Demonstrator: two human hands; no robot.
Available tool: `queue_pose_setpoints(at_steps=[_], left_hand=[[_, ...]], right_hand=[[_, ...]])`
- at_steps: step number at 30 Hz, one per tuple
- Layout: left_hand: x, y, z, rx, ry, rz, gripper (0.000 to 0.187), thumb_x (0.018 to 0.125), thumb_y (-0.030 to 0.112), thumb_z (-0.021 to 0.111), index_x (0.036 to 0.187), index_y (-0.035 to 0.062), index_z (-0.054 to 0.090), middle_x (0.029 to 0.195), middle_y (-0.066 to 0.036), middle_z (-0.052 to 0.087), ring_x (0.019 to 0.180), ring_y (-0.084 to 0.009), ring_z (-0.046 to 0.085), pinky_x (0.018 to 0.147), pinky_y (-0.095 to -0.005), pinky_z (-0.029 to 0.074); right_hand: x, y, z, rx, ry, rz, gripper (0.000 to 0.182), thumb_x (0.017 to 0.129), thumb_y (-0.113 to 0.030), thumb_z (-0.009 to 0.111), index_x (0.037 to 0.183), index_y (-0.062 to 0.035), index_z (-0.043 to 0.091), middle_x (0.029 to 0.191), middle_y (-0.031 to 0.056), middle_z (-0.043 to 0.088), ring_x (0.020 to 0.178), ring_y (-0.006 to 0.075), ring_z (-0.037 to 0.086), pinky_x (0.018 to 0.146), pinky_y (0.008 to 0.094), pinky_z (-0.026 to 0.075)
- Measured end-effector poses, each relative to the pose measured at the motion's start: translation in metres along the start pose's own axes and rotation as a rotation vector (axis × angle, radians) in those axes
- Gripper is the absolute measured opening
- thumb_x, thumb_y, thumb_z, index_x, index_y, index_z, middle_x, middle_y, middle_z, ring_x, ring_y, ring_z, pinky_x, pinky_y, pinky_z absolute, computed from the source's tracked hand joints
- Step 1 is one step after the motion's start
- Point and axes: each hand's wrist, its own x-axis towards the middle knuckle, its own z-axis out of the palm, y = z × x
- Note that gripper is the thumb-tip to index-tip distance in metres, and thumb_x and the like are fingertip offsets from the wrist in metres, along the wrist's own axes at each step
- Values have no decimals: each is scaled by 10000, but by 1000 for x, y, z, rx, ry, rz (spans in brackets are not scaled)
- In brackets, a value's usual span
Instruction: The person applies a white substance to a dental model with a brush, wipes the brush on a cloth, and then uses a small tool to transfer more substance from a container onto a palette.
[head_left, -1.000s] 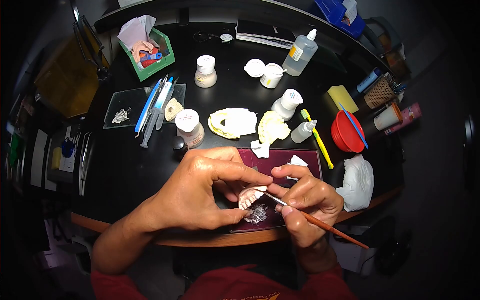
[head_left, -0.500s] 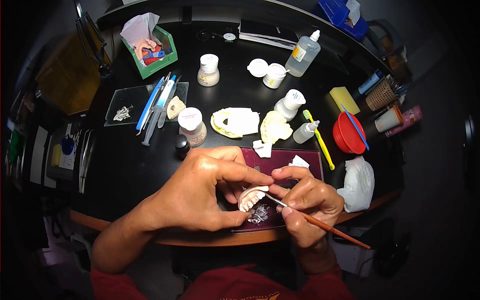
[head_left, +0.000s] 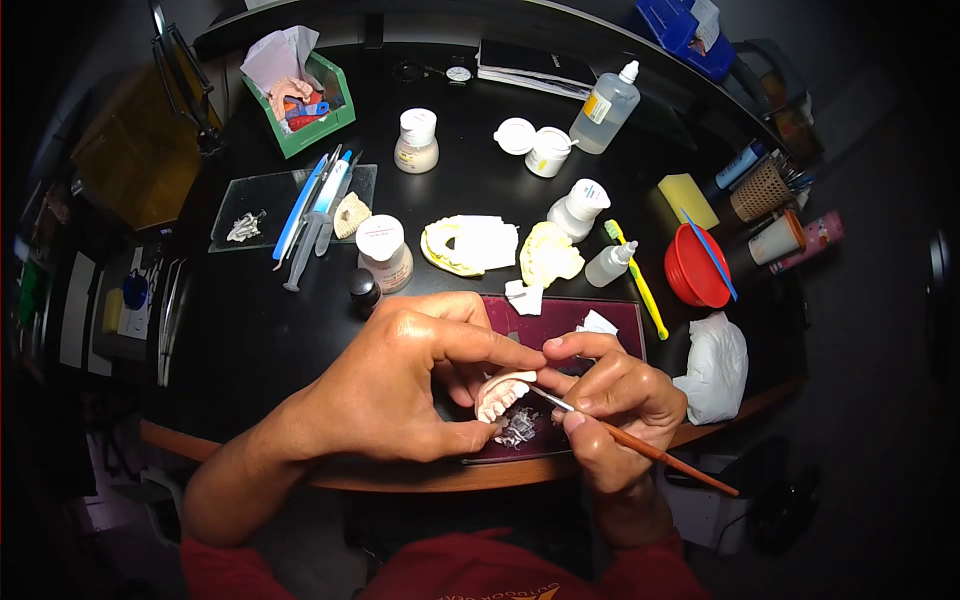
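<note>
A pale dental cast (head_left: 502,398) with a curved row of teeth is gripped between the thumb and fingers of my left hand (head_left: 405,365). My right hand (head_left: 625,405) pinches a slim wooden-handled tool (head_left: 650,452), which has a silvery shaft. Its tip points at the right end of the cast's teeth; whether it is a brush or a carver is too fine to tell. Both index fingertips meet just above the cast. Under the cast, grey-white shavings (head_left: 517,428) lie on a dark red plate (head_left: 625,325).
Behind my hands stand yellowish dental casts (head_left: 470,245), a lidded powder jar (head_left: 385,255) and a dropper bottle (head_left: 608,265). To the right are a yellow toothbrush (head_left: 650,295), a red bowl (head_left: 690,265) and a white paper wad (head_left: 717,365). A glass slab (head_left: 270,190) lies left.
The cast has turned slightly between my left fingers. My right hand and the tool have shifted only a hair.
</note>
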Motion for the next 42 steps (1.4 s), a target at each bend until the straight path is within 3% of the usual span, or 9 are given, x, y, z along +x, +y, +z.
queue_pose_setpoints(at_steps=[11, 20, 42], left_hand=[[0, 1, 1, -8, 7, 1, 540, 669, 15, 932, 1190, 16, 792, 896, -66, 660, 784, -118, 685, 700, -257, 634], [0, 2, 1, -47, -6, -40, 562, 672, 6, 951, 1207, -4, 777, 913, -82, 676, 815, -138, 732, 734, -273, 668], [1, 3, 1, 1, 2, -21, 555, 654, 16, 953, 1186, 14, 794, 878, -62, 654, 781, -119, 700, 703, -267, 649]], right_hand=[[-1, -1, 2, 33, 28, 11, 163, 760, 125, 680, 816, -9, 608, 759, 109, 683, 1006, 404, 730, 888, 501, 666], [0, 0, 2, 181, 57, 112, 155, 793, 126, 669, 830, -1, 590, 739, 129, 675, 1073, 395, 703, 970, 519, 623], [1, 2, 1, 152, 37, 91, 161, 794, 135, 671, 817, -1, 588, 740, 125, 677, 1030, 385, 718, 959, 515, 627]])
